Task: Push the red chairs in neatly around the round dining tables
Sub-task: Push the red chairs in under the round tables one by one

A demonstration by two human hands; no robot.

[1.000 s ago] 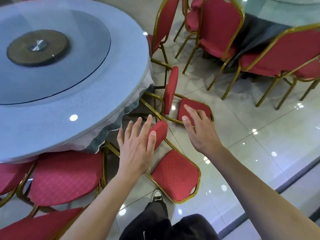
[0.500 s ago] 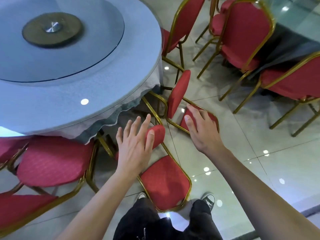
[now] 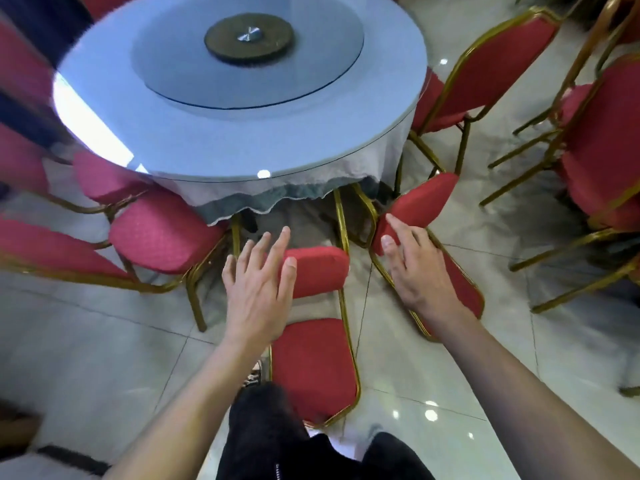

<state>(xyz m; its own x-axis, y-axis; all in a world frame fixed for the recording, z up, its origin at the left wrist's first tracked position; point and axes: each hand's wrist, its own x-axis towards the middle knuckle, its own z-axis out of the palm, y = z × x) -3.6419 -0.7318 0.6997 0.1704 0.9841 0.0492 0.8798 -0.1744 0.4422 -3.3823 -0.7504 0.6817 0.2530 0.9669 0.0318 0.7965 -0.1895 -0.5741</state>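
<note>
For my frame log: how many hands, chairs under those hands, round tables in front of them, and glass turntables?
Hands: 2, left hand, right hand
Chairs under them: 2, centre chair, right chair
Round table: 1
Glass turntable: 1
Total: 6

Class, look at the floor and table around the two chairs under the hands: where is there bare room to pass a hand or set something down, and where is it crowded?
Free: tiled floor left of the left hand; tabletop rim around the glass turntable. Crowded: the gap between the chair ahead and the angled chair under the right hand.
</note>
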